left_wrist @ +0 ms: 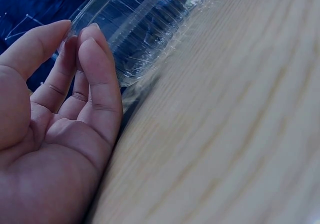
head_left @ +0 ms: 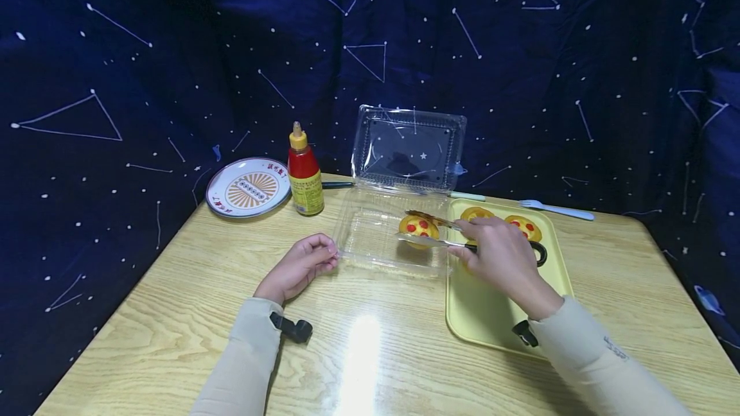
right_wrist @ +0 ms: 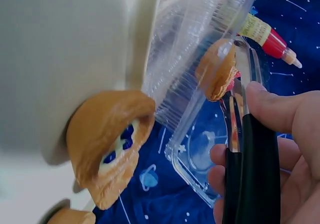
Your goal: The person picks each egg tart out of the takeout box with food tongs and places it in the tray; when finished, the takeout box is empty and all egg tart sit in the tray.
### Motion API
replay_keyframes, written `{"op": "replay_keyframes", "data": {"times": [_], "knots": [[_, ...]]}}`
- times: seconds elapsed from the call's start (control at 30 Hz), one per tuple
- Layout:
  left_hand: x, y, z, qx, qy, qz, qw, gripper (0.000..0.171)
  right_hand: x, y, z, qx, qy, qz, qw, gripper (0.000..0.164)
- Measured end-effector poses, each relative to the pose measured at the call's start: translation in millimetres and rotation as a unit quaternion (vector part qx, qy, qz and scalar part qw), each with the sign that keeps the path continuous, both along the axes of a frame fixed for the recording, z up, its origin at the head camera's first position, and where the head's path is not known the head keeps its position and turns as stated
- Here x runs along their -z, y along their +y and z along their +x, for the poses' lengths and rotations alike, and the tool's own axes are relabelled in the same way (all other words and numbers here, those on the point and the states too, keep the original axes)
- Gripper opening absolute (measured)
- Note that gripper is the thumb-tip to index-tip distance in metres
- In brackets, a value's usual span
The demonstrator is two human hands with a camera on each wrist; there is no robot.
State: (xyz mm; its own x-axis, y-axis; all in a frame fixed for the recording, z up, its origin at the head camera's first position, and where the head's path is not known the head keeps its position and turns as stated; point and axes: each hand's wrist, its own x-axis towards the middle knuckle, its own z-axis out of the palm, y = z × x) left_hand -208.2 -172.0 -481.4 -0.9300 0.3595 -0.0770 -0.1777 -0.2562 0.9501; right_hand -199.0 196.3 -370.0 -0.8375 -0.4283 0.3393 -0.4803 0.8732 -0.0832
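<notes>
My right hand (head_left: pixel 503 255) grips black-handled tongs (right_wrist: pixel 259 169). Between the tong blades is a round pastry with red toppings (head_left: pixel 421 228), above the right side of a clear plastic box (head_left: pixel 370 226). The pastry's brown underside shows in the right wrist view. At the box's front left corner, the thumb and fingertips of my left hand (head_left: pixel 297 266) pinch the thin rim. The box's hinged lid (head_left: pixel 407 146) stands raised at the back. A yellow tray (head_left: pixel 491 313) lies beside the box, under my right hand, which partly hides its pastries.
On the tray are a red-topped pastry (head_left: pixel 525 228) and a pastry with blue berries (right_wrist: pixel 110 134). A red sauce bottle (head_left: pixel 305 175) and a patterned plate (head_left: pixel 248 188) stand at the back left. Behind the tray lies a blue fork (head_left: pixel 557 209).
</notes>
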Motion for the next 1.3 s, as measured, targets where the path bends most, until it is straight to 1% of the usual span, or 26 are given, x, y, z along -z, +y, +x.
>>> {"op": "replay_keyframes", "data": {"times": [0.23,0.43,0.6,0.7,0.87,0.97,1.17,1.3], "knots": [[-0.2,0.7,0.5,0.0,-0.001,0.001,1.0,0.005,-7.0,13.8,12.9,0.016,0.007,-0.041,0.999,0.048],[-0.4,0.4,0.3,-0.002,0.0,-0.001,1.0,0.004,-11.0,29.4,22.8,0.01,0.038,-0.063,0.997,0.052],[-1.1,0.9,0.8,-0.001,0.0,-0.003,1.0,0.005,-13.8,44.1,32.7,0.014,0.046,-0.075,0.996,0.053],[-1.0,1.4,0.7,0.0,-0.001,-0.003,1.0,0.005,-13.4,54.7,38.3,0.018,0.058,-0.081,0.995,0.054],[-0.6,1.3,0.5,0.0,-0.002,-0.001,1.0,0.005,-12.1,73.9,47.2,0.022,0.082,-0.08,0.993,0.057],[-0.7,1.2,0.3,-0.001,-0.002,-0.001,1.0,0.005,-12.1,84.7,52.4,0.027,0.087,-0.078,0.993,0.057],[-1.5,1.2,0.7,0.0,0.002,-0.004,1.0,0.004,-7.3,106.1,61.8,0.041,0.084,-0.07,0.993,0.057],[-1.2,1.5,0.7,0.001,0.005,-0.004,1.0,0.003,-1.0,120.8,66.4,0.062,0.075,-0.064,0.993,0.057]]}}
